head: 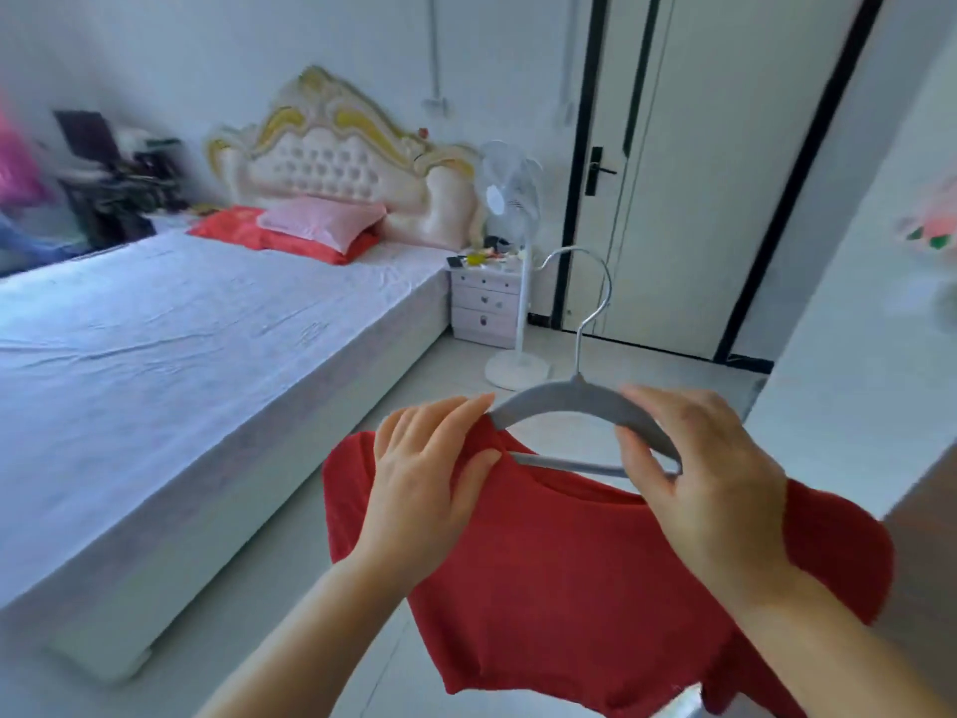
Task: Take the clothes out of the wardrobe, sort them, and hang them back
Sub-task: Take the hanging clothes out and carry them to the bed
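Observation:
A red T-shirt [569, 588] hangs in front of me, over the floor beside the bed. A grey hanger [575, 401] with a metal hook sits in its neck opening, the left end tucked inside the shirt and the right arm bare. My left hand [430, 484] grips the shirt's left shoulder over the hanger's end. My right hand [709, 479] holds the hanger's right arm, fingers curled round it and the lower bar. The right shoulder of the shirt droops below the hanger.
A bed [181, 355] with a pale sheet, red and pink pillows [305, 230] fills the left. A nightstand [487, 303] and a standing fan [512, 282] are beyond it. A closed door [714, 199] is ahead. A white panel [880, 303] stands at the right.

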A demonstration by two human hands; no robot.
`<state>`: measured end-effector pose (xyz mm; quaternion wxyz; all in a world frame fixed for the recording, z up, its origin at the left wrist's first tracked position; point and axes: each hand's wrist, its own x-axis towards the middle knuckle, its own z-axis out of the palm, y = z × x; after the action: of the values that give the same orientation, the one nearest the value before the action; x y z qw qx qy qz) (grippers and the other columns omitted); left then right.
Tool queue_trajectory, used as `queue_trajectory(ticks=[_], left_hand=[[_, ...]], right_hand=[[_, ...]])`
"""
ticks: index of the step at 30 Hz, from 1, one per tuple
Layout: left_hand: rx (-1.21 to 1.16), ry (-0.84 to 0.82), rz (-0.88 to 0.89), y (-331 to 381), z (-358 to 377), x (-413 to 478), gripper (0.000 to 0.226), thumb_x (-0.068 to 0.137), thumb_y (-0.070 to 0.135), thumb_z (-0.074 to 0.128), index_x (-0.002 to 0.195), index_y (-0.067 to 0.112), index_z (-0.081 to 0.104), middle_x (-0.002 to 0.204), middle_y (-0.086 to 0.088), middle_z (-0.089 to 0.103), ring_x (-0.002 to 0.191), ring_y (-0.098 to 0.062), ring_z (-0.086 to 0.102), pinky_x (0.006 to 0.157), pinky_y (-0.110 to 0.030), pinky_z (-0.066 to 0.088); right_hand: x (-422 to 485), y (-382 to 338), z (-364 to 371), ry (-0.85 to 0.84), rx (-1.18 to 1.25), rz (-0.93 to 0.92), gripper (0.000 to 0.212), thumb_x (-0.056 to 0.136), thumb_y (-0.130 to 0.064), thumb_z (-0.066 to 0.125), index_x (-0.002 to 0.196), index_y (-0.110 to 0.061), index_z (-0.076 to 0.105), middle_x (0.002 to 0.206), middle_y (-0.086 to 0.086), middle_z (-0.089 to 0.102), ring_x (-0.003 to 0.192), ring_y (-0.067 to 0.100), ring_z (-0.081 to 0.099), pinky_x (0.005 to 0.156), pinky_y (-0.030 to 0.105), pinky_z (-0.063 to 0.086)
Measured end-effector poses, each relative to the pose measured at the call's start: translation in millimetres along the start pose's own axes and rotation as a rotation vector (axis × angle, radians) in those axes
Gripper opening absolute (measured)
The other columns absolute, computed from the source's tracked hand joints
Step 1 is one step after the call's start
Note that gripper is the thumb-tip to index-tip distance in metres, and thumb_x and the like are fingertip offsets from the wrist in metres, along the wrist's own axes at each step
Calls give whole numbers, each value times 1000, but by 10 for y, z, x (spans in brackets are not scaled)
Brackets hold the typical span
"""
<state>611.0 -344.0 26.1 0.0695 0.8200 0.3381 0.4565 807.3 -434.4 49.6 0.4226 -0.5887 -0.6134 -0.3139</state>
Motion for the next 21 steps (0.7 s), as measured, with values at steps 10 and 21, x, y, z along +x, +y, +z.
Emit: queue_trajectory(ticks=[10,21], left_hand=[[226,78,-271,-2309,-1002,82,37,84,39,48,122,35,49,109,10,60,104,-7,46,97,-14,20],[491,231,-552,-4088,-1540,134,39,84,37,46,119,23,59,111,6,63,105,-4,46,97,-25,27]], right_hand=[[616,-1396,2501,-186,358,-35,29,86,-32,52,113,-20,52,91,-3,60,72,-2,47,55,10,39],[1201,-2488,4837,-374,753,-171,26,83,-34,50,108,-25,52,94,-5,59,77,0,47,55,13,41]])
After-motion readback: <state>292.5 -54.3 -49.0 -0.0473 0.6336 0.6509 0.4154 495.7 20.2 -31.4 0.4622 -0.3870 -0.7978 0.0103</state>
